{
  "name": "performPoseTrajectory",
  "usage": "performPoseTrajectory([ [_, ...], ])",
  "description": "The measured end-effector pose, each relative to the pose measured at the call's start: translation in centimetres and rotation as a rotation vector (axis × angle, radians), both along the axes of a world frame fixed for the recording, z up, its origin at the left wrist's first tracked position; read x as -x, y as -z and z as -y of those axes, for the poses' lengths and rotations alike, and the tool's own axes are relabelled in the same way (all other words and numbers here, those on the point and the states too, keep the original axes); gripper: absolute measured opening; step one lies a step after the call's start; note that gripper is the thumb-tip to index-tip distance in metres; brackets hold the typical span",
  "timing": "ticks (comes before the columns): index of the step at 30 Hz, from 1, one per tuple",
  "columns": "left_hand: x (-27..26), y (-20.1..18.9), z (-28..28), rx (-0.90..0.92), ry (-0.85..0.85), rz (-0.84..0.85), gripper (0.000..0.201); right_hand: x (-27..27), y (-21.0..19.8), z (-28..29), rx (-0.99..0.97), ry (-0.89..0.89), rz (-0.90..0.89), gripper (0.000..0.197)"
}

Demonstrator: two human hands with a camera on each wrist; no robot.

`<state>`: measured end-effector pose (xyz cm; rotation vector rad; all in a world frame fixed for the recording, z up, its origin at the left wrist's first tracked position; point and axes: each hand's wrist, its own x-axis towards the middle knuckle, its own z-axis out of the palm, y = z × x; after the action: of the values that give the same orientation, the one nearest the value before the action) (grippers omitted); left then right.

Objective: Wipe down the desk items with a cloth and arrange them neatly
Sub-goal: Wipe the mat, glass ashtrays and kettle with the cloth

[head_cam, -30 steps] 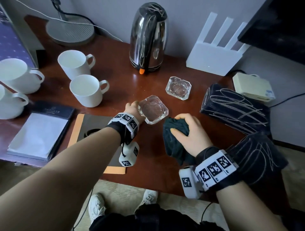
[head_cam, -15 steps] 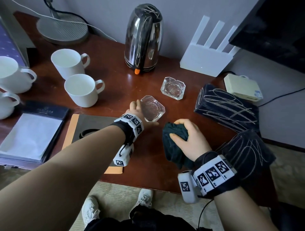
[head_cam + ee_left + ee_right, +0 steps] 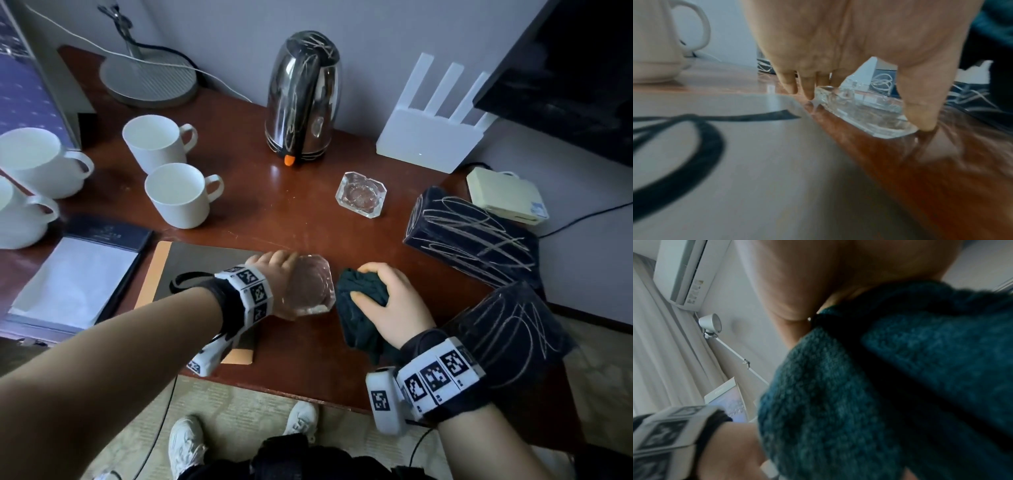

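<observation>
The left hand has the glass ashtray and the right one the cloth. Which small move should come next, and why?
Probably bring the dark cloth onto the near ashtray and wipe it. The left hand grips that ashtray at its edges, the right hand holds the bunched cloth just beside it, not yet on the glass.

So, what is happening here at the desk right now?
A person is cleaning things on a wooden desk. The left hand holds a clear glass ashtray by its edges, near the front of the desk. The right hand grips a bunched dark teal cloth just beside it, ready to wipe. A second glass ashtray sits further back, with a steel kettle and white mugs behind and to the left.
</observation>
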<state>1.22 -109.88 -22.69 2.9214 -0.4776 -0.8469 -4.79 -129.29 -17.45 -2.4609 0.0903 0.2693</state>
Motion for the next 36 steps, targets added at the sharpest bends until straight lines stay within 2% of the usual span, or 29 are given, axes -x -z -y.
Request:
performPoseTrajectory([
  [4,2.9,0.4,-2.2,0.029,0.084,0.015,0.107,0.3,1.0,-1.4,0.088,-0.065,-0.062,0.033],
  [6,4.1,0.7,-3.3,0.067,0.03,0.02,0.101,0.3,1.3,-2.0,0.147,-0.083,-0.08,0.037],
  [10,6.3,1.8,-4.9,0.174,-0.181,-0.036,0.096,-0.3,1.4,-3.1,0.272,-0.098,-0.06,0.04],
  [14,6.7,2.7,-4.0,0.169,-0.176,-0.003,0.102,-2.2,1.3,-5.4,0.36,-0.222,0.04,0.035],
  [21,6.3,3.7,-3.5,0.143,-0.187,0.032,0.1,-2.5,4.7,-8.7,0.577,-0.545,0.029,0.034],
  [24,6.3,4.0,-3.5,0.168,-0.197,0.047,0.099,-3.0,4.0,-8.0,0.527,-0.714,-0.032,0.034],
  [27,6.2,4.4,-3.6,0.177,-0.172,0.074,0.087,-4.5,1.7,-7.1,0.61,-0.928,-0.188,0.03],
  [28,6.2,4.5,-3.6,0.185,-0.171,0.082,0.08,-5.1,0.9,-6.6,0.635,-0.913,-0.196,0.029],
  [31,6.3,4.4,-3.6,0.222,-0.208,0.085,0.07,-6.6,-0.4,-5.2,0.596,-0.679,-0.114,0.024],
  [33,6.4,4.3,-3.4,0.228,-0.224,0.088,0.079,-6.5,-0.2,-4.8,0.596,-0.639,-0.117,0.023],
  [36,6.2,3.8,-3.2,0.248,-0.231,0.07,0.104,-5.7,1.2,-4.4,0.604,-0.634,-0.119,0.028],
])
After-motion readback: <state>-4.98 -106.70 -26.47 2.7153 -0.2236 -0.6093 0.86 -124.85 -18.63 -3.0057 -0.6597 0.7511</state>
